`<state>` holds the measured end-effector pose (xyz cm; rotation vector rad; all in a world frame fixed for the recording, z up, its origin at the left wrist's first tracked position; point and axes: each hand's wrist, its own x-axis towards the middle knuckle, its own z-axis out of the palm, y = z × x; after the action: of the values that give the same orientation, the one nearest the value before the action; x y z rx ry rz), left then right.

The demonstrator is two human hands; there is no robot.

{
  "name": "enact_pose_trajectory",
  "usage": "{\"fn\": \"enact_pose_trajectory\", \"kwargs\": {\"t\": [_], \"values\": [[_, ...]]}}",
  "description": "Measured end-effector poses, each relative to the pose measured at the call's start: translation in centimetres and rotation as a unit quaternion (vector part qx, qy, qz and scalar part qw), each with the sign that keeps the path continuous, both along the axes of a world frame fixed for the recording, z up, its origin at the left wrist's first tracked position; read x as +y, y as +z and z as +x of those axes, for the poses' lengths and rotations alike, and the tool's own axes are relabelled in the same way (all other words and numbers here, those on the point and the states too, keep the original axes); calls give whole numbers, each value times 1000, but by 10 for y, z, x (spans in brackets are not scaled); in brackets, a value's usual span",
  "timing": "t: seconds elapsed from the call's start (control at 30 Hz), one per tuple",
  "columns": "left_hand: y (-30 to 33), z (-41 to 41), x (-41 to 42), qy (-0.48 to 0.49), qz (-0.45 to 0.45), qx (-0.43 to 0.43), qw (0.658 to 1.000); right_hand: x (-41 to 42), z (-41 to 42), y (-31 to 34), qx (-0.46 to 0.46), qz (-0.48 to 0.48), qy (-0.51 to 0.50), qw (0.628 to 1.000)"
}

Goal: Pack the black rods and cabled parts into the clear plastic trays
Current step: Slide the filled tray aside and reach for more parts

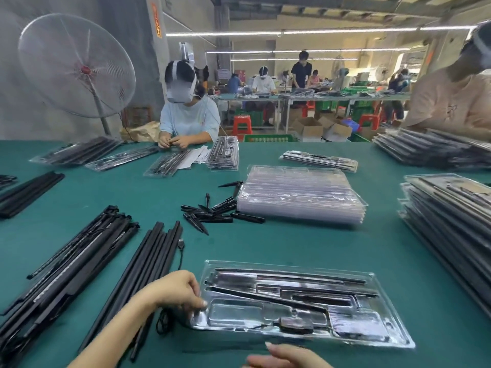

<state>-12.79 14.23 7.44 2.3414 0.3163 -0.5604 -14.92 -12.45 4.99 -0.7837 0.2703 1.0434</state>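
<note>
A clear plastic tray (385, 304) lies on the green table in front of me, with black rods (289, 274) in its upper slots and a small cabled part (295, 324) near its front edge. My left hand (176, 289) is at the tray's left end, its fingers curled with the fingertips at the rim. Only the top of my right hand (287, 355) shows at the bottom edge, below the tray, fingers relaxed and holding nothing. Loose black rods (154, 264) and cabled rods (79, 256) lie in piles to the left.
A stack of clear trays (300, 193) stands mid-table with black spikes (212, 211) scattered beside it. Packed trays (451, 216) are piled at the right. A person (188, 115) works across the table and another sits at the far right. A fan (77, 67) stands behind.
</note>
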Motion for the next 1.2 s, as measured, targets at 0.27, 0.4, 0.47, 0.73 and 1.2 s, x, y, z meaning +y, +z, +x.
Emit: {"fn": "enact_pose_trajectory", "kwargs": {"t": [0.27,0.4,0.47,0.73,1.2], "values": [[23,-27,-9,-7,-149,47,988,25,-3,-20,-44,-108,-200,973],[15,-44,-17,29,-185,37,982,23,1,-16,-90,-55,-239,965],[14,-52,-19,41,-214,18,976,16,3,-10,-109,-41,-222,968],[18,-61,-20,188,-375,-85,904,-12,12,3,-215,-53,-145,964],[10,-47,-77,22,-366,18,930,-50,12,13,-253,-61,-3,965]]}}
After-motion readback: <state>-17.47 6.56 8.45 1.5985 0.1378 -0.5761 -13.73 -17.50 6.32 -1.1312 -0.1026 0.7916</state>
